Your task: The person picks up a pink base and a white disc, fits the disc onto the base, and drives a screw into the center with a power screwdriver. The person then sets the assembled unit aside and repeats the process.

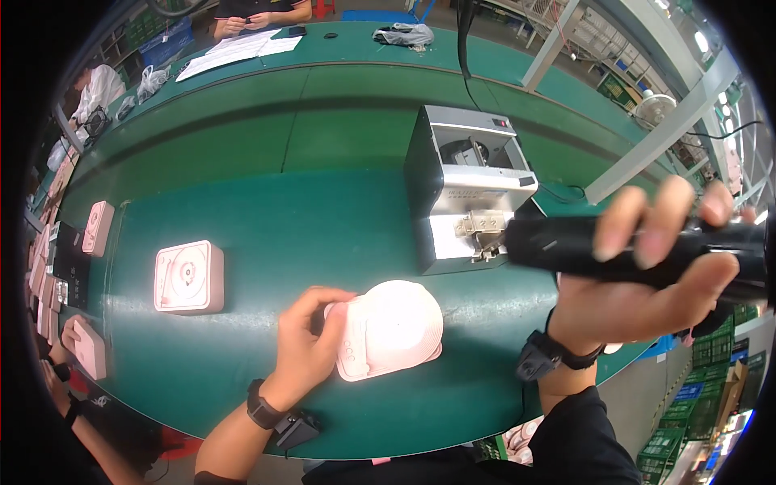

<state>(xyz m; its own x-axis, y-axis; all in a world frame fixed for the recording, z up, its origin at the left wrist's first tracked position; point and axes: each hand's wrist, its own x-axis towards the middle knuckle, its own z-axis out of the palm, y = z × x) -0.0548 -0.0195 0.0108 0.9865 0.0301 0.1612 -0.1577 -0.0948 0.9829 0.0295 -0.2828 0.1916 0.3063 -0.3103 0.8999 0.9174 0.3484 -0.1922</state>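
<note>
- Gripping black tool [558, 249]: right hand [622, 303], fingers wrapped round it, thumb opposite
- Left hand [303, 343]: thumb and bent fingers pinching upper-left edge of pink device [400, 327]; device just right of these fingers, on green table [267, 404]
- Second pink device [190, 279]: left of left-hand fingers, apart
- Silver-grey machine [477, 190]: beyond left fingertips, rightward; contact with tool unclear
- White papers [234, 54], co-worker's hands [245, 23]: far beyond left fingers
</note>
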